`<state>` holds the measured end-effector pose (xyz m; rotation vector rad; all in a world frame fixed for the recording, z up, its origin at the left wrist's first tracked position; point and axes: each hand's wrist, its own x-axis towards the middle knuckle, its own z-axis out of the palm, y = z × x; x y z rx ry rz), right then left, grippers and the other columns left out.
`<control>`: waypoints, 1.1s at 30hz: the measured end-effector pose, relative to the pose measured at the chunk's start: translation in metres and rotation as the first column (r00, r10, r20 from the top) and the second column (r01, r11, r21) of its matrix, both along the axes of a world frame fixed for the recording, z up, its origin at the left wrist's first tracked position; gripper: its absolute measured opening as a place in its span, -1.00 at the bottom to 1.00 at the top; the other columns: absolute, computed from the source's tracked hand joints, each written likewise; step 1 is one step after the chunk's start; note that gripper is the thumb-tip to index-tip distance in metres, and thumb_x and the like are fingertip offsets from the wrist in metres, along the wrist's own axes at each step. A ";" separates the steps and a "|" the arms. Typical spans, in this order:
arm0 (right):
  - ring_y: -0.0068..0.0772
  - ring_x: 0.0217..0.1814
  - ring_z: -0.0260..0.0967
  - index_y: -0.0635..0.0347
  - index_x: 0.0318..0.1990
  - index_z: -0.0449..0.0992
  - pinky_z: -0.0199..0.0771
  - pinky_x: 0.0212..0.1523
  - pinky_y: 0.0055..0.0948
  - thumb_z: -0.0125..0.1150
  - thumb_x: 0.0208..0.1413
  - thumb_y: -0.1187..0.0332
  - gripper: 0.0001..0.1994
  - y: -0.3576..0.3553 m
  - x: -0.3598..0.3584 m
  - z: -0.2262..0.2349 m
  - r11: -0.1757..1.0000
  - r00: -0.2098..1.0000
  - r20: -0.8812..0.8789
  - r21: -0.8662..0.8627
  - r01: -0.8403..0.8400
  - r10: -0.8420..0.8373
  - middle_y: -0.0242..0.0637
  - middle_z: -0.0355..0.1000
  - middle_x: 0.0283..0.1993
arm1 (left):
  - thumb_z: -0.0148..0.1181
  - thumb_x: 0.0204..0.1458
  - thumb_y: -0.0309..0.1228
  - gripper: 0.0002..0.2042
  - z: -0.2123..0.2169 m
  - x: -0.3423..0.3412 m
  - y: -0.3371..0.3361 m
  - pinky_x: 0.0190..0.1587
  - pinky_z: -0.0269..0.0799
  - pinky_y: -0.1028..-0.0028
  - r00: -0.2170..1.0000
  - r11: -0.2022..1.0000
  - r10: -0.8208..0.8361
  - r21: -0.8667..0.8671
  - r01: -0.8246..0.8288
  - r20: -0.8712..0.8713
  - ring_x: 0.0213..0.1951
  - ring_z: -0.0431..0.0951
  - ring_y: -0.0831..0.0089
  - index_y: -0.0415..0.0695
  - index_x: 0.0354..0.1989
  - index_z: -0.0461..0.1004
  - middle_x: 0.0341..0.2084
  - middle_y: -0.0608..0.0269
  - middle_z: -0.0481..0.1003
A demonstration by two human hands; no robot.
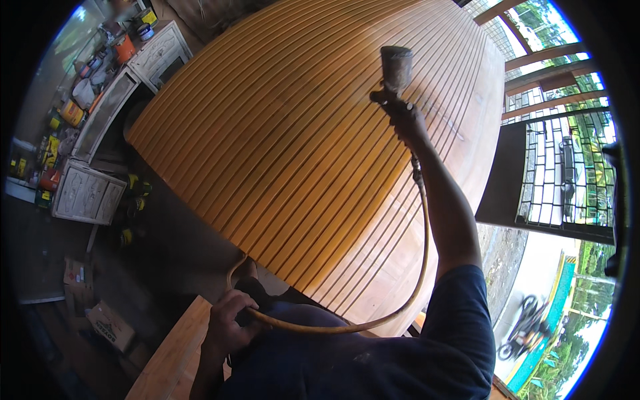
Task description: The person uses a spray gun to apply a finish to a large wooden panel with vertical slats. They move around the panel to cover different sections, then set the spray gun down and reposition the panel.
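My right hand (pixel 408 123), arm stretched forward, is closed around the handle of a spray gun (pixel 397 70) with a dull metal cup on top. The gun is over a large wooden panel (pixel 287 147) with many parallel grooves. Much of the panel is orange-brown; its right side and lower right corner are paler. A yellowish air hose (pixel 353 329) hangs from the gun's handle and loops back past my body. Low on the left, my left hand (pixel 229 319) is closed around the hose near the panel's near edge.
A white desk (pixel 90 193) on the left carries cans, bottles and an orange container (pixel 124 49). Cardboard boxes (pixel 110 325) lie on the floor, and a wooden plank (pixel 170 357) is beside my left arm. A grille (pixel 567 167) borders the right, with a motorcycle (pixel 527 327) outside.
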<state>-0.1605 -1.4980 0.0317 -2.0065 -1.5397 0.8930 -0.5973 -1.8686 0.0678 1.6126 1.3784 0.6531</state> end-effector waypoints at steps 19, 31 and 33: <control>-0.74 -0.54 0.27 0.29 0.05 0.58 0.25 -0.56 -0.57 0.30 0.36 -0.06 -0.50 -0.448 -0.136 0.052 0.965 0.756 -0.601 -0.178 0.192 -0.262 -0.38 0.55 -0.28 | 0.55 -0.03 0.05 -0.51 0.006 -0.114 0.020 -0.17 0.48 0.27 0.918 0.926 -0.377 0.062 0.373 0.119 -0.29 0.55 0.25 -0.14 -0.22 0.59 -0.32 0.21 0.55; -0.19 -0.41 0.46 0.25 -0.25 0.52 0.44 -0.33 -0.19 0.43 0.23 0.30 -0.78 -0.475 -0.150 -0.005 0.875 0.869 0.113 0.116 0.470 -0.482 -0.10 0.50 -0.42 | 0.58 -0.03 -0.09 -0.59 0.016 -0.098 0.025 -0.16 0.48 0.28 0.836 0.842 -0.538 0.008 0.540 0.108 -0.26 0.54 0.26 -0.14 -0.20 0.60 -0.31 0.19 0.56; -0.34 -0.43 0.42 0.27 -0.25 0.53 0.43 -0.35 -0.21 0.44 0.21 0.33 -0.78 -0.458 -0.142 -0.010 0.815 0.816 0.114 0.221 0.535 -0.567 -0.13 0.48 -0.44 | 0.59 -0.03 -0.11 -0.59 0.021 -0.100 0.026 -0.16 0.48 0.29 0.838 0.843 -0.536 0.024 0.537 0.104 -0.26 0.54 0.26 -0.15 -0.21 0.60 -0.31 0.19 0.56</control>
